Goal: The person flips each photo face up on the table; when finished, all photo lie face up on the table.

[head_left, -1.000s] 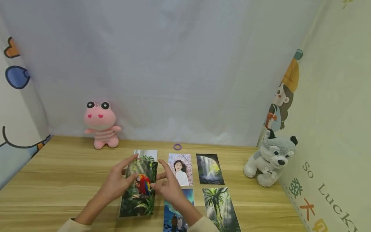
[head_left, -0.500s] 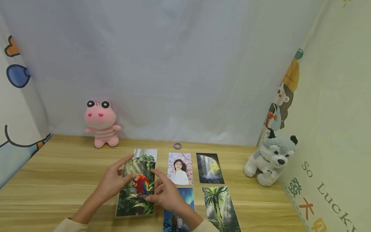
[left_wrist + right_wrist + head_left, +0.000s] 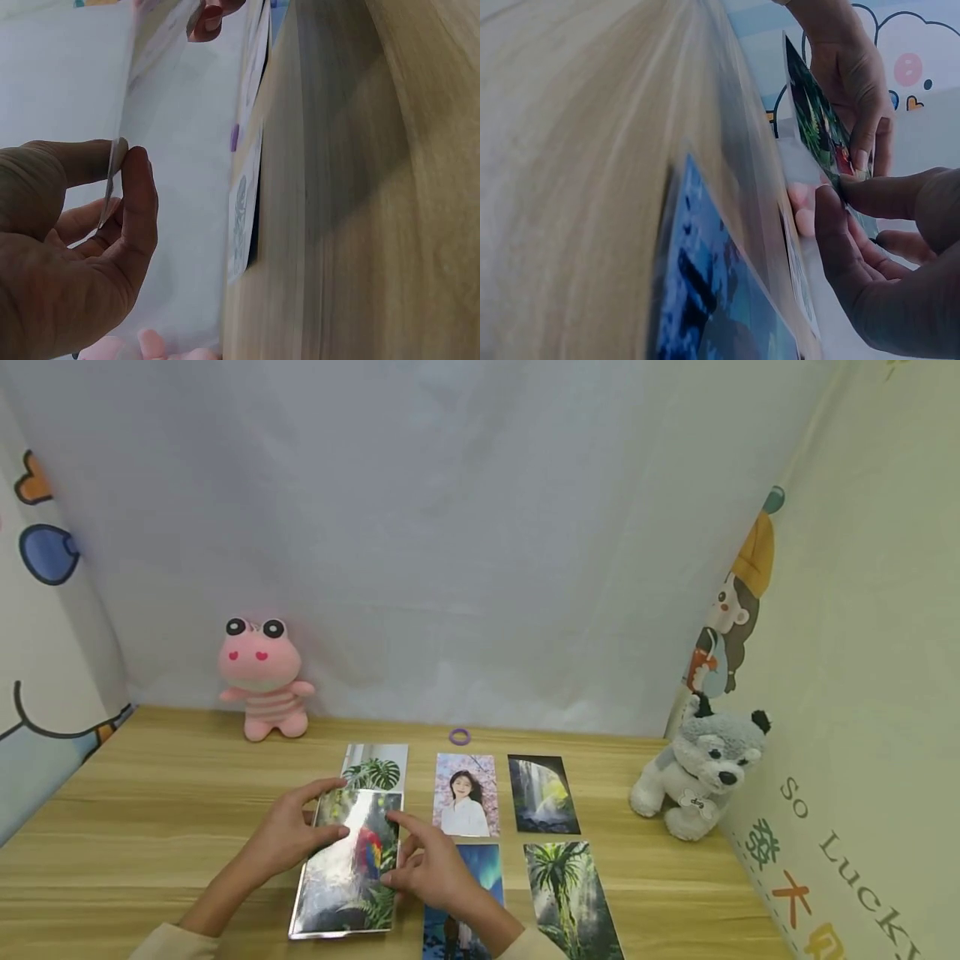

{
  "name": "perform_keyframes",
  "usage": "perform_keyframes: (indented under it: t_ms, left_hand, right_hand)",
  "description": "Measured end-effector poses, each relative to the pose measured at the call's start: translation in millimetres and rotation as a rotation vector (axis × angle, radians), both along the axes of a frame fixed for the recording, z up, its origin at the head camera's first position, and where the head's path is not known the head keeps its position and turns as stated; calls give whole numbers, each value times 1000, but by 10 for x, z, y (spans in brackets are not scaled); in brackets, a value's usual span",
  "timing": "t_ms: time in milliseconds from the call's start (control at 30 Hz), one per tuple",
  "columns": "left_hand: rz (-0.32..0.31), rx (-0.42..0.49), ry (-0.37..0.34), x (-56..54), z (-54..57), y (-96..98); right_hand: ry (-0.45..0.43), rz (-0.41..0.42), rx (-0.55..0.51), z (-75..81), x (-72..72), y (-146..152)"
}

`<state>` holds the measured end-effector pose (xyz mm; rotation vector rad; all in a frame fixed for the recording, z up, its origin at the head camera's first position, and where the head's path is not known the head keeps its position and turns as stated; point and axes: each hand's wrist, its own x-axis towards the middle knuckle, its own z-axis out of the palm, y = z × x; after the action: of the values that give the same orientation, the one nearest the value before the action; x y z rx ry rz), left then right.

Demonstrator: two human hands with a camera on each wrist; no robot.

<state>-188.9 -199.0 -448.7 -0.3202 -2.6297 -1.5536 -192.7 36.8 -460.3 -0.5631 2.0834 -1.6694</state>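
Note:
Both hands hold a glossy photo card of a red parrot among ferns (image 3: 348, 889) above the table. My left hand (image 3: 281, 835) pinches its left edge, thumb on the picture side and fingers behind. On the right edge, my right hand (image 3: 435, 864) pinches it between thumb and fingers. A bright glare covers part of the picture. In the left wrist view the card stands clear of the wooden top. Just beyond it lies a monstera plant photo (image 3: 372, 767), its lower part hidden by the held card.
Flat on the table (image 3: 150, 827) lie a portrait photo (image 3: 465, 797), a waterfall photo (image 3: 543, 793), an aurora photo (image 3: 480, 864) partly under my right arm, and a tree photo (image 3: 570, 893). Behind are a purple ring (image 3: 460, 743), a pink plush (image 3: 264, 681) and a plush dog (image 3: 705, 768).
The parrot photo has moved a little left and toward me, with both hands following, and has tilted into glare. More of the monstera photo shows.

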Motion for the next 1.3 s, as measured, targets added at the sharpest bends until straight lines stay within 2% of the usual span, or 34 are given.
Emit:
perform_keyframes:
  t_ms: [67, 233, 467, 600, 767, 1133, 1300]
  left_hand:
    - [-1, -38, -2, -14, -20, -11]
    - [9, -116, -61, -22, -49, -22]
    - [-14, -276, -7, -27, -119, -43]
    - [-13, -345, -19, -26, -157, -49]
    - [-36, -382, -79, -16, -173, -39]
    - [-14, -454, -172, -27, -214, 8]
    - [-17, -504, -172, -47, -229, 12]
  right_hand:
    - [-14, -1, -1, -2, 6, 1]
    - [-13, 0, 55, -14, 7, -5]
    - [10, 35, 152, -33, -15, -21]
    - [-32, 76, 210, -23, -25, -27]
    - [-93, 122, 262, -16, -20, -47]
    - [-96, 166, 374, -60, -32, -129]
    - [-95, 166, 389, -36, -33, -140]
